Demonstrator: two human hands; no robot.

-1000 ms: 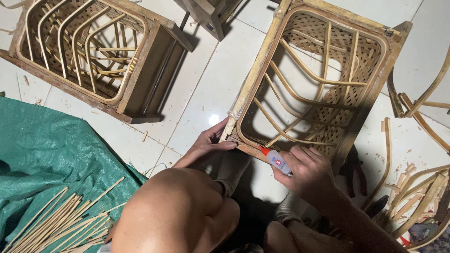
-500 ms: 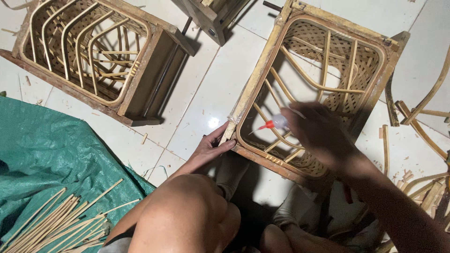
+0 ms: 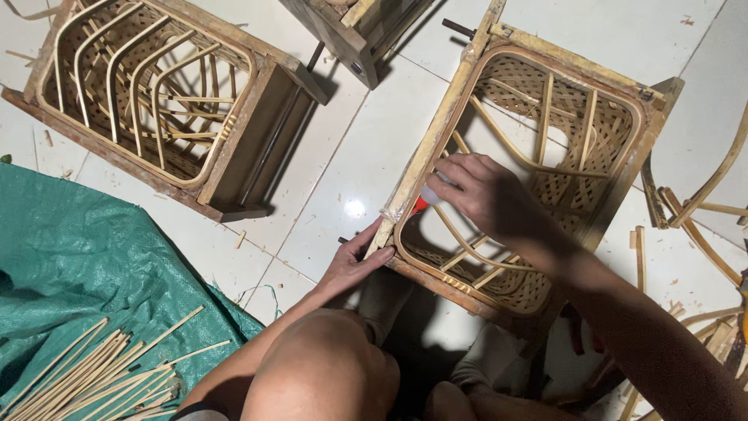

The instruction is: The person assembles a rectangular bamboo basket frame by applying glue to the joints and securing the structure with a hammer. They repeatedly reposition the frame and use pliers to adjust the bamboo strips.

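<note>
Since a moment ago the right hand [image 3: 487,195] has slid back to the woven rattan frame's [image 3: 436,132] left rail, at 9 o'clock of its opening, fingers closed on a small red-tipped tube [image 3: 425,199], mostly hidden. At the frame's 7 o'clock corner, the left hand [image 3: 354,265] presses, fingers spread narrowly.

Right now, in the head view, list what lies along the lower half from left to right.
Green tarp → bundle of thin cane sticks → left hand on the frame corner → right hand holding a small red-tipped bottle → loose cane pieces on the floor.
</note>
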